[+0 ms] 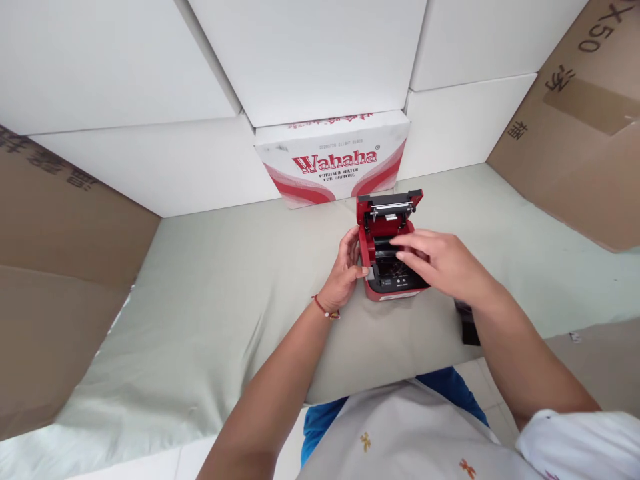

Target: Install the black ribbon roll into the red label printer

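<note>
A small red and black label printer sits on the cloth-covered surface with its lid raised, showing a roller inside. My left hand grips its left side, fingers behind and thumb at the front left corner. Over the open compartment reaches my right hand, its index finger and thumb stretched out and apart. Those fingertips are at a black roll lying across the compartment; whether they press on it I cannot tell. The right hand partly covers the printer's right side.
Behind the printer stands a white and red water carton against stacked white boxes. Brown cardboard boxes flank the surface at left and right. A dark object lies partly hidden under my right forearm near the front edge.
</note>
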Demonstrator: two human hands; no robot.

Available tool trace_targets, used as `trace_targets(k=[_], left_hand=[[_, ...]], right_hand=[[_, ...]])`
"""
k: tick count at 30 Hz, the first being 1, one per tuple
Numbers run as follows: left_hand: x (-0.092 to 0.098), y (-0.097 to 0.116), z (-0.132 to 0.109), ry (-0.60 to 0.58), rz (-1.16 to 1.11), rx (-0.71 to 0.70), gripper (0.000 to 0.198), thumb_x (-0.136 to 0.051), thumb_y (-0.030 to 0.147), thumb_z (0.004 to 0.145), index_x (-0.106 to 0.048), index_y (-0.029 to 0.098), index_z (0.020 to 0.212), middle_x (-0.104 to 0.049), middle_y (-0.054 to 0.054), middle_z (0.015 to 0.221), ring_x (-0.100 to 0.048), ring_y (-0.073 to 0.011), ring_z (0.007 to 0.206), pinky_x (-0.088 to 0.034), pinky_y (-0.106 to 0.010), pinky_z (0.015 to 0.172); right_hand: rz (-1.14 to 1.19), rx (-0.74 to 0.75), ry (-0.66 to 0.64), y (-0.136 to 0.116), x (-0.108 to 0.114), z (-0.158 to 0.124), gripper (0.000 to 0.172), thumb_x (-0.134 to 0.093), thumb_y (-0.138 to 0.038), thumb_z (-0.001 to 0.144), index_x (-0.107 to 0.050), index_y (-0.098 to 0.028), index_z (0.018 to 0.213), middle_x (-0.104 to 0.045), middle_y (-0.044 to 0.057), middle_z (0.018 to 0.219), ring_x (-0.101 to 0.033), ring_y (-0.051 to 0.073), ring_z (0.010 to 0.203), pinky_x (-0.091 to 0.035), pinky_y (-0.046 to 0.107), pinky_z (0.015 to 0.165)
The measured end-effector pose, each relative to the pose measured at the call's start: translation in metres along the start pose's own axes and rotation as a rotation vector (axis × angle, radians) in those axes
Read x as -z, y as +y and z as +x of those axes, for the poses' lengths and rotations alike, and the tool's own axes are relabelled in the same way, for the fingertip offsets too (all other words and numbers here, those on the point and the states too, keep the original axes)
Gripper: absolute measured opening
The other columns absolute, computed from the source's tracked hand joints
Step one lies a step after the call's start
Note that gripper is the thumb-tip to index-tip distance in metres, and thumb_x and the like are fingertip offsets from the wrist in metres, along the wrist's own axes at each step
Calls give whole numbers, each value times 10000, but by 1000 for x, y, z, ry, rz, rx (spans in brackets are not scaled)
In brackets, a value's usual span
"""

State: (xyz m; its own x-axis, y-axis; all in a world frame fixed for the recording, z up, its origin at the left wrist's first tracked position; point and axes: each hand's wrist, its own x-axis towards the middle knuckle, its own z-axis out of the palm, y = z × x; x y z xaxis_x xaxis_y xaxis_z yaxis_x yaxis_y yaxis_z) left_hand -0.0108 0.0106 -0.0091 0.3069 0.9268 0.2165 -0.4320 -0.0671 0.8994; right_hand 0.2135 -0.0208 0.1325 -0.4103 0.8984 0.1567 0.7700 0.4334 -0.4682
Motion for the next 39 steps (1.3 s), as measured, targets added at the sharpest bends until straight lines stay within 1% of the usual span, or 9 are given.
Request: trace_targets(k=[4, 8, 15, 19, 22, 25, 32, 36, 39], left_hand=[[0, 1, 1, 6, 4, 1, 975, -939, 536, 726, -483, 407, 1579, -368, -25, 1813, -287, -356, 1712, -249, -549, 1406], [0, 1, 1, 64, 51, -19, 846, -885, 555, 788, -528, 389, 1537, -451, -41, 1749, -339, -358, 1681, -310, -553, 1376], [-31, 43, -26, 491, 660, -268, 369, -725, 380, 970, -679, 338, 1334, -587, -72, 1449, -520, -333, 1455, -425, -537, 1254], [-72, 70, -45, 215, 1046, -449, 366, -569, 206, 1036, -734, 318, 1343, -685, -86, 1382, -607, -316, 1325, -462, -526, 1190], [-96, 70, -55, 74, 1408, -459, 382, -598, 149, 1013, -735, 242, 1357, -745, -107, 1225, -643, -286, 1125, -497, -452, 980], [-108, 63, -61, 72, 1620, -470, 366, -636, 157, 1001, -749, 198, 1346, -748, -123, 1139, -625, -271, 1018, -444, -411, 855], [-130, 63, -72, 119, 1744, -441, 428, -657, 117, 946, -755, 177, 1358, -745, -125, 1133, -609, -290, 1046, -413, -422, 879], [-143, 63, -73, 135, 1790, -393, 436, -668, 146, 937, -746, 175, 1365, -743, -122, 1128, -605, -287, 996, -413, -426, 845], [-149, 64, -73, 129, 1817, -335, 449, -671, 178, 940, -729, 157, 1385, -738, -130, 1130, -599, -285, 951, -414, -429, 811]], right_hand=[[47, 186, 186, 9, -9, -54, 252, -594, -257, 1104, -826, -233, 1198, -821, 108, 1223, -719, 256, 1056, -613, 425, 908], [43, 179, 283, 10, -24, -75, 270, -623, -210, 1089, -817, -279, 1264, -804, 86, 1355, -683, 283, 1184, -623, 507, 1006], [35, 193, 358, 11, -32, -73, 260, -601, -200, 1097, -831, -257, 1206, -820, 94, 1313, -679, 278, 1179, -650, 483, 969], [47, 210, 367, 14, -35, -76, 270, -605, -187, 1095, -815, -246, 1255, -806, 98, 1357, -663, 278, 1221, -645, 492, 1012], [64, 207, 380, 16, -38, -77, 269, -610, -184, 1094, -810, -245, 1263, -804, 96, 1362, -655, 280, 1234, -640, 496, 1029], [89, 215, 372, 19, -38, -77, 273, -600, -173, 1095, -806, -247, 1258, -801, 92, 1374, -657, 279, 1241, -637, 493, 1035], [348, 193, 345, 29, -11, -67, 218, -641, -219, 1090, -818, -288, 1196, -857, 47, 1206, -772, 227, 1134, -632, 426, 1033], [348, 71, 472, 37, 8, -34, 230, -615, -335, 1109, -824, -292, 1195, -837, 60, 1274, -779, 238, 1174, -621, 431, 1073], [274, 78, 499, 45, 14, 5, 377, -579, -457, 1114, -745, -279, 1401, -740, 104, 1488, -700, 275, 1352, -622, 458, 1097]])
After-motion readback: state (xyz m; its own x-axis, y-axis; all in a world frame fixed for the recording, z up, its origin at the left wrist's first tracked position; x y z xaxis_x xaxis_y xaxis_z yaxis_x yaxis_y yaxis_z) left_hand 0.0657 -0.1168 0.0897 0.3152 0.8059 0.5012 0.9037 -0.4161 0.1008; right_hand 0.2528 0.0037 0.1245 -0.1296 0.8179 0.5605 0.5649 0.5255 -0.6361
